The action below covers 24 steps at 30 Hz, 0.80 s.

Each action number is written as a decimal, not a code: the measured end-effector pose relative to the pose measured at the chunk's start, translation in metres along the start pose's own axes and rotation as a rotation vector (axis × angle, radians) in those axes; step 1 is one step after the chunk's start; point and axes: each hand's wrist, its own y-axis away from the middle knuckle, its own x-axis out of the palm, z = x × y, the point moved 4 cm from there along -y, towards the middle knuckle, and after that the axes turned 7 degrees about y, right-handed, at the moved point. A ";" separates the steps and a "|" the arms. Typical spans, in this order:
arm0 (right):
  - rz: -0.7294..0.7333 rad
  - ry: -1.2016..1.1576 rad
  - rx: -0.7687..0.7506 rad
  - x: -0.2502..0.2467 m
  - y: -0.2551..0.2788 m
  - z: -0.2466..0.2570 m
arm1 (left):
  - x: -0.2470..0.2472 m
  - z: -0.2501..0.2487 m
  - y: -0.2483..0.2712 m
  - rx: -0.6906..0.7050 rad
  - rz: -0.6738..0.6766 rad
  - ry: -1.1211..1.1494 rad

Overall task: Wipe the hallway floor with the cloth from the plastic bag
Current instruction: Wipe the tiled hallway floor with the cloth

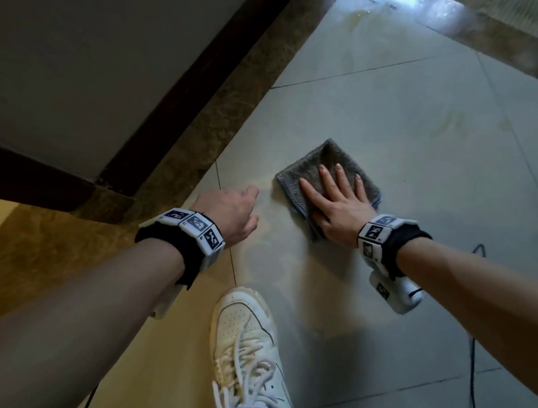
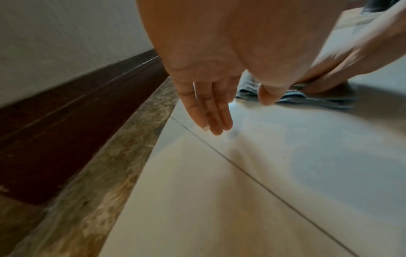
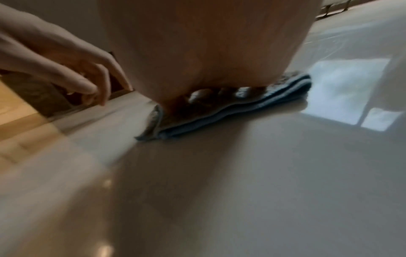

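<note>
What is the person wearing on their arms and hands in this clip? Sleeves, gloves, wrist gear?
No sleeves or gloves: both forearms and hands are bare. Behind the left hand and the right hand sits a black wrist strap carrying white blocks printed with black square tag markers. A white camera unit hangs under the right wrist, with a thin black cable trailing along the floor.

the right hand [image 1: 338, 203] covers the middle of the cloth [image 1: 309, 171], so that part is hidden. in the right wrist view the cloth [image 3: 230, 111] is blurred. the shoe [image 1: 249, 351] and both forearms are cut by the bottom edge. the left hand [image 1: 230, 214] hides its own fingertips.
</note>
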 end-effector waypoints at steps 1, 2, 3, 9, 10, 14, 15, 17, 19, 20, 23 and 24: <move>0.009 -0.005 0.009 0.002 -0.001 0.013 | -0.001 0.005 0.001 -0.004 -0.019 0.010; 0.013 0.008 -0.006 0.005 0.000 0.027 | -0.003 0.009 0.003 0.000 -0.051 0.024; 0.014 0.035 -0.050 0.006 0.003 0.042 | -0.006 0.012 0.004 0.012 -0.088 0.042; 0.087 0.186 -0.429 0.019 0.036 0.103 | -0.022 0.014 -0.003 0.027 -0.162 0.054; 0.069 0.187 -0.454 0.016 0.034 0.098 | -0.026 0.011 -0.007 0.028 -0.165 0.044; -0.004 0.159 -0.384 0.003 0.014 0.059 | -0.037 -0.002 -0.018 0.048 -0.172 0.078; -0.033 0.112 -0.301 -0.001 0.006 0.049 | -0.037 -0.003 -0.018 0.055 -0.170 0.088; -0.092 0.029 -0.128 -0.007 -0.012 0.039 | -0.030 0.000 -0.013 0.058 -0.158 0.095; -0.068 -0.034 -0.017 -0.010 -0.032 0.044 | -0.016 0.010 -0.004 0.015 -0.122 0.107; -0.047 -0.053 0.013 -0.010 -0.038 0.051 | -0.009 0.015 0.002 -0.014 -0.099 0.119; -0.051 0.007 -0.110 -0.013 -0.039 0.089 | 0.004 0.030 0.014 -0.067 -0.076 0.134; -0.043 0.044 -0.199 -0.011 -0.035 0.104 | 0.005 0.035 0.016 -0.077 -0.083 0.147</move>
